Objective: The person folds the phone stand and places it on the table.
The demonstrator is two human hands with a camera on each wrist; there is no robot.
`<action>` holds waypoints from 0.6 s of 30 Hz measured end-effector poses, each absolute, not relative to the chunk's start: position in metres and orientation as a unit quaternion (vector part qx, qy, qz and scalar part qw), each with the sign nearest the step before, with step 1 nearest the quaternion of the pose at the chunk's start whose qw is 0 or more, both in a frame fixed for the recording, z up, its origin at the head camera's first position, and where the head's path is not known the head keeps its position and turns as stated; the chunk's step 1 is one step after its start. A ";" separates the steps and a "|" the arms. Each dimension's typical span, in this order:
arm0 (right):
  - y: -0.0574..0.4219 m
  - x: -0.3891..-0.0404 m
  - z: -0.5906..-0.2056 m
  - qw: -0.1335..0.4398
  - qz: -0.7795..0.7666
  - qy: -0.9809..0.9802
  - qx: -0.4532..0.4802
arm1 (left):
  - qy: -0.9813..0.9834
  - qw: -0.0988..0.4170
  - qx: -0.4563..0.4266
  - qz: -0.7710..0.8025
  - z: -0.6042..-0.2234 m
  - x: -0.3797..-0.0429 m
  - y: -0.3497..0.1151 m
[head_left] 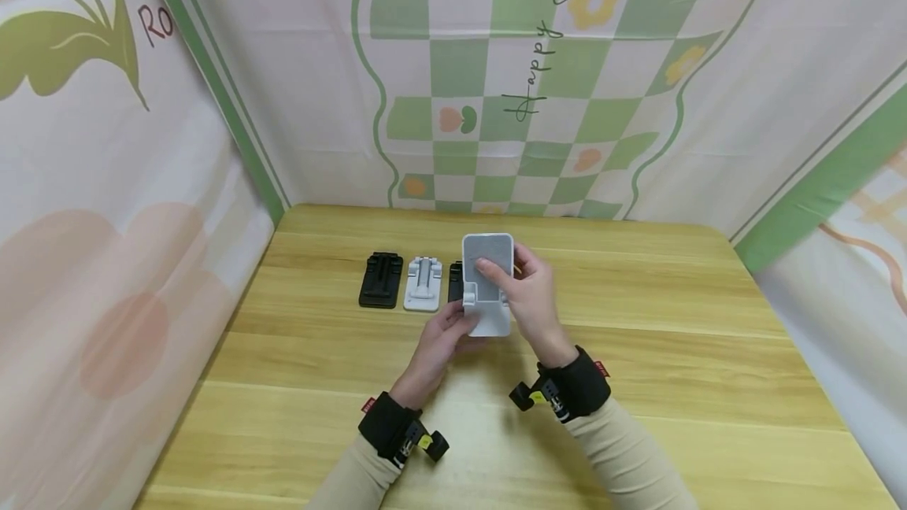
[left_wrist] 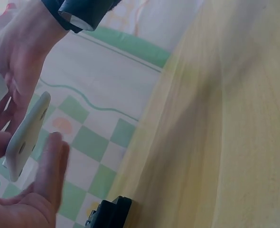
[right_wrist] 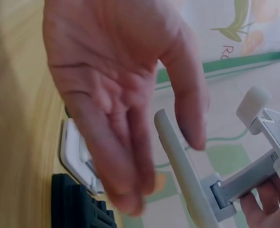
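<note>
My right hand (head_left: 537, 297) grips a white folding phone stand (head_left: 489, 319), held above the table. Its thumb lies on the grey pad (head_left: 482, 246) of the holder plate, and its fingers are behind, around the grey arm (right_wrist: 254, 175). The stand is unfolded: the arm joins the base plate (right_wrist: 180, 166) to the holder. Below it is my left hand (head_left: 439, 337), palm upward, fingers fairly straight. In the right wrist view the base plate lies between left thumb and fingers, with gaps visible. The left fingers (left_wrist: 50, 166) are apart from the plate's underside.
Left of the held stand, a black folded stand (head_left: 381, 282) and a white folded stand (head_left: 423, 286) lie on the wooden table (head_left: 638, 337). A third, black stand (head_left: 455, 282) is partly hidden behind the held one. Patterned cloth (head_left: 517, 85) hangs beyond the table.
</note>
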State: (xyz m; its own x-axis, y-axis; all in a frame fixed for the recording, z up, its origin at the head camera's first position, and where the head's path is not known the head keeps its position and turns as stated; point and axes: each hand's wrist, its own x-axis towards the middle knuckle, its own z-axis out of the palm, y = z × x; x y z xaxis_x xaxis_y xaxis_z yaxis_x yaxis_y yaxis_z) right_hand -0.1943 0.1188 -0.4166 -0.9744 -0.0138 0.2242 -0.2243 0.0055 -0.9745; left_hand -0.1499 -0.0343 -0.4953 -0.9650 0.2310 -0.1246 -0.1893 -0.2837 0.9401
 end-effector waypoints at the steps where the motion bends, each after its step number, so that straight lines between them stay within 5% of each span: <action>1: 0.118 -0.194 -0.417 0.075 0.700 -0.704 0.087 | 0.587 0.125 0.016 0.800 -0.495 -0.150 -0.034; 18: 0.107 -0.191 -0.427 0.066 0.708 -0.699 0.082 | 0.600 0.118 0.011 0.791 -0.496 -0.150 -0.035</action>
